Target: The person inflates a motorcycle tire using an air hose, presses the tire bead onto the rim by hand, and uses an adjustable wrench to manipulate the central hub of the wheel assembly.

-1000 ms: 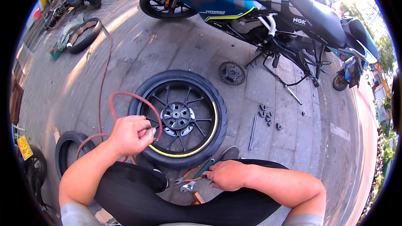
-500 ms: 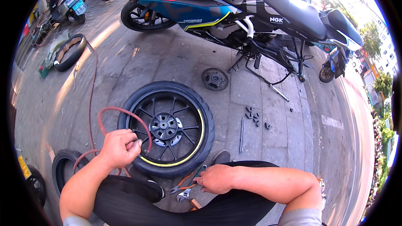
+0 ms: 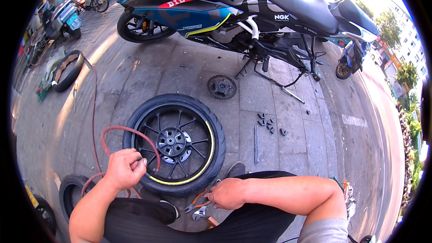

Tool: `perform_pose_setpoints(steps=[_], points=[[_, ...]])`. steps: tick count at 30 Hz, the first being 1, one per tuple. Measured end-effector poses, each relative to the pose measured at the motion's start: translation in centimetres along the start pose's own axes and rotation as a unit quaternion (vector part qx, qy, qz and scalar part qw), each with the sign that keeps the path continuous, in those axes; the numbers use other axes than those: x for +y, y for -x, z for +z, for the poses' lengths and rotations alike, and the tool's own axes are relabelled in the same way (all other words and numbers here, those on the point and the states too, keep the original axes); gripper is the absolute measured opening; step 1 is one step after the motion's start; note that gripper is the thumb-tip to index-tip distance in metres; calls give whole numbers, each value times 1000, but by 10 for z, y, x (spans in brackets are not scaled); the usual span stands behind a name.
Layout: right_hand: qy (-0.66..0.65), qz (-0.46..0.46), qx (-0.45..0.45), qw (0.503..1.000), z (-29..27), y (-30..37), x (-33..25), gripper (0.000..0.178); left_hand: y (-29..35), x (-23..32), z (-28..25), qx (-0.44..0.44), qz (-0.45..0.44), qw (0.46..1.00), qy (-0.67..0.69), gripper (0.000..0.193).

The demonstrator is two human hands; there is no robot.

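My left hand (image 3: pixel 125 169) is closed in a fist over the near left side of a motorcycle wheel (image 3: pixel 217 153) lying flat. What the fist holds, if anything, is hidden. A red air hose (image 3: pixel 130 129) loops behind it, its free end hanging over the rim by the spokes. Low by the tyre's near edge, my right hand (image 3: pixel 228 193) has its fingers closed at the handles of orange-handled pliers (image 3: pixel 190 207), whose jaws point left. Beside the pliers lies an adjustable wrench (image 3: pixel 199 213), near a small wooden piece (image 3: pixel 212 221).
A blue and black motorcycle (image 3: pixel 216 22) stands beyond, its chain (image 3: pixel 274 81) hanging. On the paving lie a rear sprocket (image 3: pixel 222 87), several black rubber blocks (image 3: pixel 270 123) and a long metal bar (image 3: pixel 257 144). Loose tyres lie at far left (image 3: pixel 67 81) and near left (image 3: pixel 67 200).
The whole view has shifted slightly, moving the motorcycle left and up in the picture. Both hands keep nearly the same pose, the left by the hose and the right at the pliers.
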State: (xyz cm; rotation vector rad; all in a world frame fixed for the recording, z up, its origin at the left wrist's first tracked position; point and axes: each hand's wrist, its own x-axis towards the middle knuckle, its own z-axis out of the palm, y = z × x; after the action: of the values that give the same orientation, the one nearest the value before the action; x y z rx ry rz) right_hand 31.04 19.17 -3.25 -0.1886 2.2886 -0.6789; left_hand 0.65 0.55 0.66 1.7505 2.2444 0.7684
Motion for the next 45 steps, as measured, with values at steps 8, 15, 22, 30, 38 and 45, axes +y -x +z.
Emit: perform_pose_setpoints(steps=[8,15,22,30,38,45], points=[[3,-5,-8,1000,-10,4,-5,51,-1,0,-1,2,9,1000,-3,19],[4,-6,-3,1000,-8,3,-4,56,1,1,1,3,14,1000,-5,18],[-14,-1,-3,1000,-13,6,-6,40,1,1,3,2,17,1000,0,18],[-18,3,-5,1000,-8,1,-4,40,0,0,5,1,12,1000,5,18],[-4,1,-5,1000,-3,-2,-2,43,1,0,6,-1,12,1000,5,19],[-4,-5,13,1000,5,-1,3,42,0,4,8,-14,4,1000,10,20]])
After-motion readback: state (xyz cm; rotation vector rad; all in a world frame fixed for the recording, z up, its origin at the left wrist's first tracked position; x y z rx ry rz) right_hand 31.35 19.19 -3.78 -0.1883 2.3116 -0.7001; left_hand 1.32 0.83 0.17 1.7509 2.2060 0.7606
